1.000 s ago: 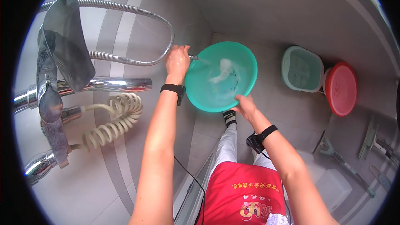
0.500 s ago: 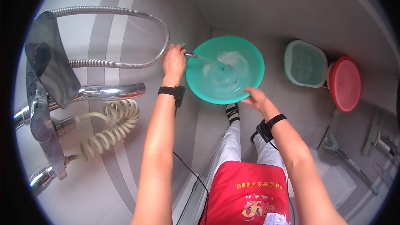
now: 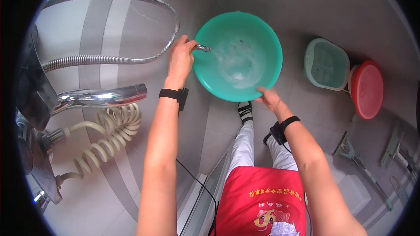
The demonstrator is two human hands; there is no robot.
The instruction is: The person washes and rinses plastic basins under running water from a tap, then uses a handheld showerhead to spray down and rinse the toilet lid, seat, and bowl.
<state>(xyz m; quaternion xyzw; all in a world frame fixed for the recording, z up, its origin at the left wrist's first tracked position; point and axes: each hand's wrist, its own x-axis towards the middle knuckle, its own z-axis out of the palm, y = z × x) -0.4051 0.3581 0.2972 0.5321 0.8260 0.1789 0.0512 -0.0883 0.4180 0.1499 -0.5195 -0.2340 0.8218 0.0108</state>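
Between wall [image 3: 148,30] and tub [image 3: 311,63], right fingers [image 3: 264,91] pinching basin rim [image 3: 278,57], left fingers [image 3: 186,42] gripping nozzle [image 3: 202,48]

Left grip [image 3: 180,58] hides part of the nozzle [image 3: 203,48], the green basin [image 3: 271,54] covers part of the right grip [image 3: 271,99]! Dark specks [image 3: 241,42] in the water [image 3: 236,61], too tiny to identify; the bottom edge cuts off the red apron [image 3: 249,181].

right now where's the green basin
In the head view, the green basin is upper centre, right of the left hand, with the right hand at its near rim.
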